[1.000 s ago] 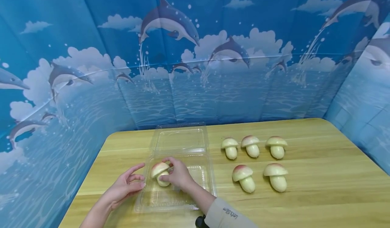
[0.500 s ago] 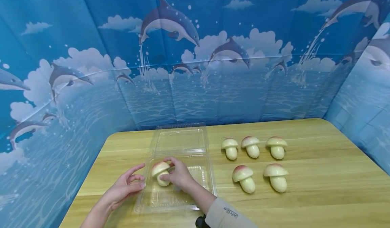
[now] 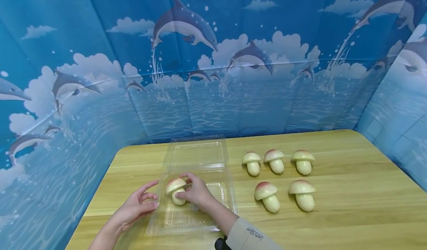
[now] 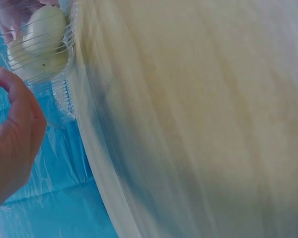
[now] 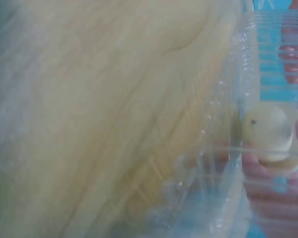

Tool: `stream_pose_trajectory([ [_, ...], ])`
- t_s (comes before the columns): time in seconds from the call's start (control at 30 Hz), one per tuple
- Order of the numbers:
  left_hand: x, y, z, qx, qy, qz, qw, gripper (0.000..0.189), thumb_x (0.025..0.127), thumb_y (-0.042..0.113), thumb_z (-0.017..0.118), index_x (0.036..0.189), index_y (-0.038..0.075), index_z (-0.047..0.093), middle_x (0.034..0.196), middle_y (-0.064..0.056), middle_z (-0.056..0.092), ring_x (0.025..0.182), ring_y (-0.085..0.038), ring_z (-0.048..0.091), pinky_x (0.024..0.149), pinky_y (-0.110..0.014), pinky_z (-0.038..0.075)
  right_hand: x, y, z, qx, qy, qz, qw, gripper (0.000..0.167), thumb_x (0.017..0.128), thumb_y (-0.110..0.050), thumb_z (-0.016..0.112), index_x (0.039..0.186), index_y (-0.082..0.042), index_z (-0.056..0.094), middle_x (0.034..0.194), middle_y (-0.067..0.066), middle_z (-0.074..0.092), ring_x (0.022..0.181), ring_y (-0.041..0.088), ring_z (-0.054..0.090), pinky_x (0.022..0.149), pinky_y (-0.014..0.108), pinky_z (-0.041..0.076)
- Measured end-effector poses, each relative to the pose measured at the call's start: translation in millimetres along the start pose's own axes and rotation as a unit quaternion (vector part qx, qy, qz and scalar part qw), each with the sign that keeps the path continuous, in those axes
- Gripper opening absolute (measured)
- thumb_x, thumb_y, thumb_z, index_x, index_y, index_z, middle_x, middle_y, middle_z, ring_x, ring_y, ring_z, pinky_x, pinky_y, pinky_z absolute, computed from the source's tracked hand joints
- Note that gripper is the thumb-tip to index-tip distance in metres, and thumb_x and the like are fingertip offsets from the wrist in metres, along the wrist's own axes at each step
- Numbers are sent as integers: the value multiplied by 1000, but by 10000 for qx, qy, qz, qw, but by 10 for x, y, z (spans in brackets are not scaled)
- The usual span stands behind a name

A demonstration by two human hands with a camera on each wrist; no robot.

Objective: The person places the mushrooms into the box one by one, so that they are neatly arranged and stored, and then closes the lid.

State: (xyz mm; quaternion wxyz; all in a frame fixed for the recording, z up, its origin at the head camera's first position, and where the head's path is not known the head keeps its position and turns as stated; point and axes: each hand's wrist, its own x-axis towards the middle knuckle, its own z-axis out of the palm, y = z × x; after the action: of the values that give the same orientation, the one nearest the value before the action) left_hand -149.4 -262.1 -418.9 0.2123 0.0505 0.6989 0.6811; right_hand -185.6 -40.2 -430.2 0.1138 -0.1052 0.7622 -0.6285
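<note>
A mushroom [image 3: 175,186] with a pale stem and a red-tinged cap lies in the left part of a clear plastic clamshell box [image 3: 166,218]. My right hand [image 3: 198,193] reaches over the box and grips this mushroom from its right side, thumb at the stem and a finger by the cap. Beside the box's left wall is my left hand [image 3: 135,207], fingers loosely bent and holding nothing; its thumb tip is at the rim, and contact is unclear. Through the plastic, the left wrist view shows the mushroom [image 4: 44,32] and the right wrist view the mushroom's stem end [image 5: 266,130].
To the right of the box, several more mushrooms lie on the wooden table [image 3: 347,190]: a back row around a mushroom [image 3: 275,161] and a front pair with a mushroom [image 3: 303,196]. The box's lid [image 3: 197,153] is folded back. A dolphin-print curtain [image 3: 213,105] surrounds the table.
</note>
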Motion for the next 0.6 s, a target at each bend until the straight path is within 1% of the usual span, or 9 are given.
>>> stream_pose_trajectory([
  [0.1,-2,0,-1,4,3,2,10000,79,86,0,62,146,-1,11,98,-2,52,79,-8,57,70,-23,50,-9,-8,-17,55,9,20,10000,57,69,2,77,122,-7,56,107,16,52,85,22,59,65,30,54],
  [0.2,-4,1,-1,-8,-23,0,10000,79,86,0,61,147,-1,11,98,-2,52,79,-8,57,71,-24,50,-14,-14,-42,129,-23,100,9999,58,69,4,76,122,-8,56,108,16,52,84,21,59,64,30,54],
  [0.33,-7,2,-4,-21,-49,-6,10000,78,87,0,61,147,0,11,99,-2,52,79,-8,57,71,-24,50,-27,-27,-86,87,-47,173,9998,59,69,3,77,123,-8,55,111,16,52,86,22,59,66,29,53],
  [0.47,-10,4,-4,-12,-54,-15,10000,78,87,1,61,147,0,11,99,-2,52,79,-8,57,71,-24,50,-56,-41,-147,139,-76,149,9998,58,70,3,76,123,-7,55,114,19,50,91,27,60,68,33,54],
  [0.6,-14,4,5,1,-35,-29,10000,78,86,1,61,146,0,11,99,-2,52,78,-8,56,71,-23,50,-104,-54,-229,263,-222,155,9993,55,72,1,76,122,-6,55,116,19,49,93,28,61,68,36,54],
])
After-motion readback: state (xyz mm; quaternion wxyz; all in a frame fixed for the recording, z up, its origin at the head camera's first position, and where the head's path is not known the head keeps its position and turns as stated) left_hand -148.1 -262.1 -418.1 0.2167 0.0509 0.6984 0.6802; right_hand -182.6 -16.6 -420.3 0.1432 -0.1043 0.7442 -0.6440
